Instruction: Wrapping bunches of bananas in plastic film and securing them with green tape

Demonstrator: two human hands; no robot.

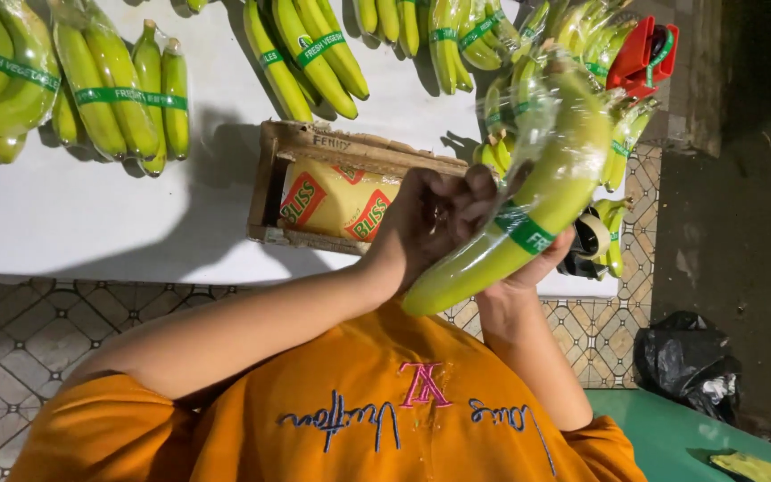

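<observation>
A green banana bunch point(546, 187) wrapped in clear plastic, with a green band point(526, 232) around it, is held up over the white table's point(91, 214) near edge. My right hand point(533, 272) cups it from below, near its lower end. My left hand point(435, 219) has its fingers curled against the bunch's left side, right by the band, pinching the plastic there. Both arms come out of my orange shirt point(359, 393).
Several banded green banana bunches point(118, 89) lie across the table. An open cardboard box point(278, 152) holds yellow packets point(336, 201). A red tape dispenser point(640, 58) sits far right, a tape roll point(592, 234) below it. A black bag point(684, 357) lies on the floor.
</observation>
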